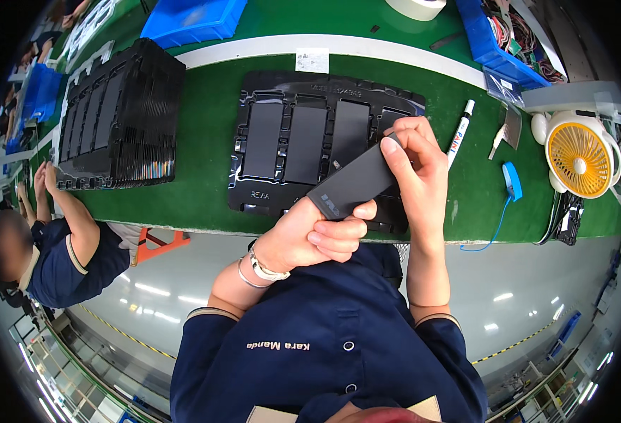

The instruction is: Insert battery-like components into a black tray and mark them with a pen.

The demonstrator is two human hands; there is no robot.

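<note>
A flat, oblong black block [358,182] is held at a slant between my two hands, above the near right part of a black plastic tray [271,86]. My left hand [317,236] is wrapped round its lower end, with the thumb on the top face. At the upper end my right hand [423,166] pinches it between thumb and fingers. Similar black blocks [263,139] lie side by side in the tray's slots. The block and my right hand partly cover the rightmost slot, so I cannot tell what it holds.
Left stands a tall stack of black trays [144,116]; a co-worker [70,247] sits beyond it. To the right are a white paint marker [460,132], a blue corded clip [512,181] and a yellow-and-white fan [580,163]. Blue bins [194,25] line the back.
</note>
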